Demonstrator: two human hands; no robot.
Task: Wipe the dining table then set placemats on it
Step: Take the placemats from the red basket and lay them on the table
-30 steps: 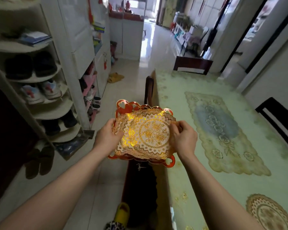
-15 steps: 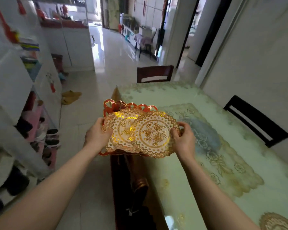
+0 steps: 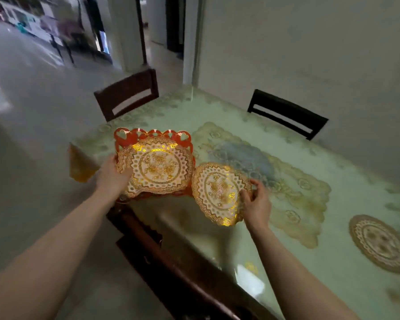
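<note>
My left hand [image 3: 112, 175] grips the near-left edge of a red tray [image 3: 129, 136] with heart cut-outs, which carries a stack of round gold lace placemats [image 3: 158, 166]. The tray hovers over the table's left edge. My right hand [image 3: 256, 200] pinches the right rim of a single gold placemat [image 3: 217, 191], held tilted just above the dining table [image 3: 217, 245], to the right of the tray. Another round placemat [image 3: 379, 243] lies flat on the table at the far right.
The table has a pale green floral cover with a large lace pattern [image 3: 275, 169] in the middle. A brown chair [image 3: 127, 95] stands at the far end, a black chair [image 3: 286, 113] against the wall, and a dark wooden chair [image 3: 162, 257] below my arms.
My right hand has pulled one placemat off the stack and moved it right and down toward the table. The view has swung right from the shoe shelves to the table.
</note>
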